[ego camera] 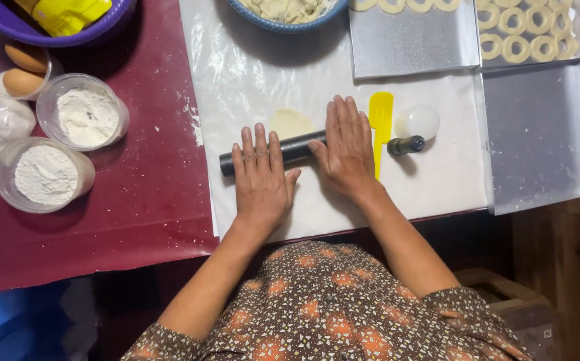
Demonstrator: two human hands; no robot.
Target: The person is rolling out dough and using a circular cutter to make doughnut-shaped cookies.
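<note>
Overhead, from the head camera, two round clear tubs of white flour [88,117] [44,175] are seen on a dark red cloth [136,214] at the left. Beside them, a clear cup [10,63] holds two brown eggs, and a purple bowl [96,27] at the top edge holds a yellow packet. A blue-rimmed bowl [283,25] of pale dough scraps is set at the top centre. Ring-shaped dough pieces [527,33] are laid out on metal trays [537,134] at the right.

A black rolling pin [297,148] is laid on a white floured sheet [437,180], its long axis running left to right, tilted slightly upward to the right. A small flat disc of dough [290,122] is touched by its far side. The left hand [261,175] is pressed flat on the pin's left part, fingers spread. The right hand [347,148] is pressed flat over its right end. Just right of that hand, a yellow spatula [379,124] is laid pointing away.
</note>
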